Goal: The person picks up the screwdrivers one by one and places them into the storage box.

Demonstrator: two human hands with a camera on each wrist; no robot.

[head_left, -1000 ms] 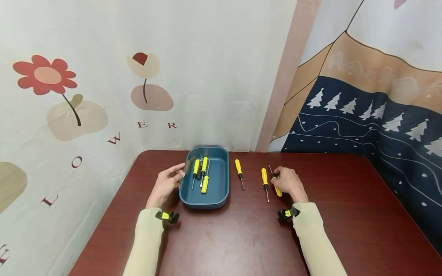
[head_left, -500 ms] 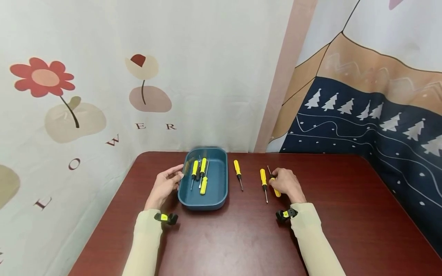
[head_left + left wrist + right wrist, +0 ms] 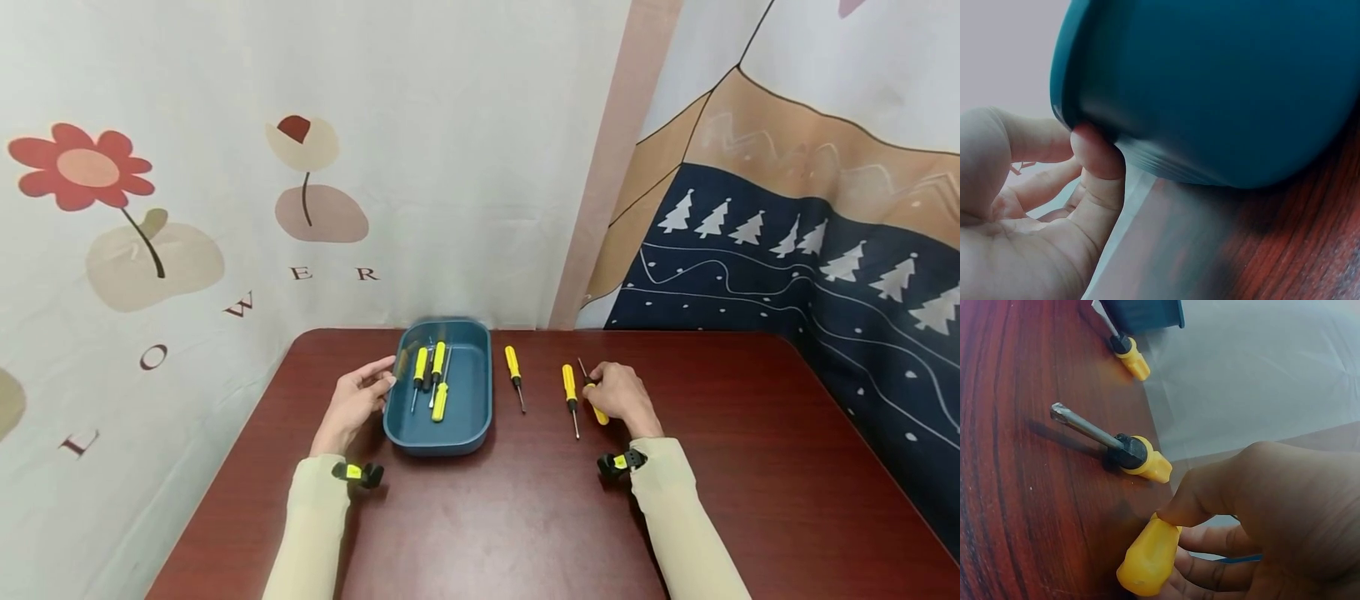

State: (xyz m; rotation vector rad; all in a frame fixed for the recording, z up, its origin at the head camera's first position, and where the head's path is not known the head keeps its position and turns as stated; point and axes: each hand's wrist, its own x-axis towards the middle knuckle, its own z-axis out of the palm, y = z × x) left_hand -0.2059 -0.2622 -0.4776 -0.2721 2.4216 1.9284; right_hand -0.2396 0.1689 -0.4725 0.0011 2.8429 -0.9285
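The blue plastic tray (image 3: 472, 417) stands on the table with several yellow-handled screwdrivers (image 3: 441, 402) inside it. At its left side is my left hand (image 3: 352, 408), thumb and fingertips touching the outside wall just under the rim; the left wrist view shows the thumb (image 3: 1099, 153) against the wall. To the right, my right hand (image 3: 622, 392) pinches a yellow-handled screwdriver (image 3: 1150, 559) between thumb and fingers near its collar. That screwdriver lies slanted, handle end toward me and shaft pointing away; the hand hides its middle.
Two more screwdrivers lie on the table between tray and right hand: one (image 3: 571, 385) beside the hand, the other (image 3: 513, 364) nearer the tray. Both shafts point toward me. A patterned cloth (image 3: 465, 208) hangs behind the dark red table (image 3: 480, 533).
The whole head view has shifted slightly left. My right fingers have settled on the screwdriver's handle, which stays on the table. The left hand keeps its place on the tray.
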